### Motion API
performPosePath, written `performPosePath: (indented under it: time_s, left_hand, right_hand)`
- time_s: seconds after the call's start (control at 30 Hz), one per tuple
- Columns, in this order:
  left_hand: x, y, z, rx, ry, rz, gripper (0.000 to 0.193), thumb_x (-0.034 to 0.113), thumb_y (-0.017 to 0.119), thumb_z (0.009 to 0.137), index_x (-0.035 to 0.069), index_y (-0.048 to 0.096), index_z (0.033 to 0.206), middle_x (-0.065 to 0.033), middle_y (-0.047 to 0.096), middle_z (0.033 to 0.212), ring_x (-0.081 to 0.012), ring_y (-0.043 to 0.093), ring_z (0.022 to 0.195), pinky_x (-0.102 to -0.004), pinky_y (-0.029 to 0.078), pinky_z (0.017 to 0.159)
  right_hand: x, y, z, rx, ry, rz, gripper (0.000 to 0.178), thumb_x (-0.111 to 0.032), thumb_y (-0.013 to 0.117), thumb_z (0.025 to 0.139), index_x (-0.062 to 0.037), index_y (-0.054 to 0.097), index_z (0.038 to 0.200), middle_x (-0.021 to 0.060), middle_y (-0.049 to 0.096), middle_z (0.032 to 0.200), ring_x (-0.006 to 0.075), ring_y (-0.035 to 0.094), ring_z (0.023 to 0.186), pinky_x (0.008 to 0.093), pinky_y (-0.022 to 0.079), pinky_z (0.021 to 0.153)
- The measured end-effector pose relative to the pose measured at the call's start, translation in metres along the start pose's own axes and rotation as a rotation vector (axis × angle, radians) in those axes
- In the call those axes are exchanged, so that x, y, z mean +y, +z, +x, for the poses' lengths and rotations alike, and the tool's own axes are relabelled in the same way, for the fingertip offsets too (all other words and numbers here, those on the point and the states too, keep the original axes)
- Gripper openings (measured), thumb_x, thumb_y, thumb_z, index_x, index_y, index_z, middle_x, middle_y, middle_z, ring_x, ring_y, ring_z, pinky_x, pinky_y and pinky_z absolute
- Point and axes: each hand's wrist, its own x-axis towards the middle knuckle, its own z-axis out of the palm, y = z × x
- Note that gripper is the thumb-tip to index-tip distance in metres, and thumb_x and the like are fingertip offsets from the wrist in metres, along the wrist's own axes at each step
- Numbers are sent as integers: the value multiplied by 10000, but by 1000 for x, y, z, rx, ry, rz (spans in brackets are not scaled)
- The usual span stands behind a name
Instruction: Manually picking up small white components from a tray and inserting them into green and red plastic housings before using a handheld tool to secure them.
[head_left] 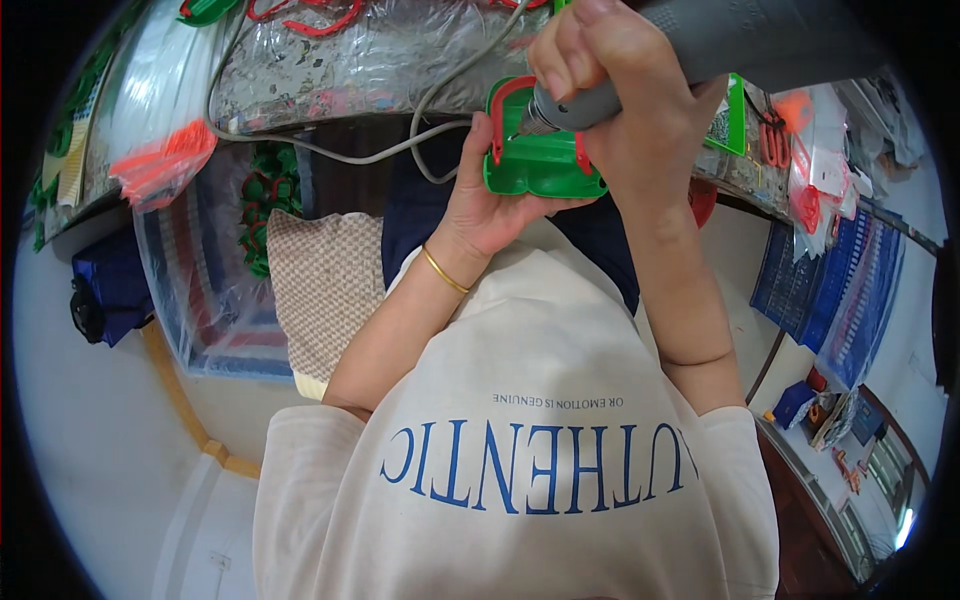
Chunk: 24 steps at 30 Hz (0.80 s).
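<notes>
My left hand (490, 205) is closed round a green plastic shell (540, 172), its thumb pressed on the near left edge and the fingers underneath. A curved red plastic piece (498, 118) lies along the shell's rim. My right hand (640, 105) grips a grey electric screwdriver (735, 40) from above. Its metal nose points down and left into the shell; I cannot tell whether the bit touches a screw. A grey cord (375, 158) loops left of the shell.
A worn, grey-covered workbench (350, 85) runs along the far side, with red pieces (325, 20) on it. At left are clear plastic bags (165, 110) and a lined crate (225, 360) of green and red parts. Right of me is a green tray (738, 115) of small metal bits.
</notes>
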Motion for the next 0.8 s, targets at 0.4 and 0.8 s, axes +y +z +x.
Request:
performPosePath:
  time_s: [0.4,0.8]
  left_hand:
    - [0,2,-2,-4,-5,30,860,634,584,846,112,293,1464,-148,394,1448,-340,413,1329,-611,378,1049]
    - [5,14,-5,86,37,182,710,536,559,911,120,332,1440,-156,422,1423,-370,466,1283,-624,419,1006]
  right_hand:
    - [9,4,-8,-18,10,-6,183,-7,568,870,26,501,1038,42,506,669,99,490,519,248,430,486]
    - [16,-7,1,-236,-36,-45,125,-80,540,892,-16,484,985,31,491,688,122,475,568,285,434,590]
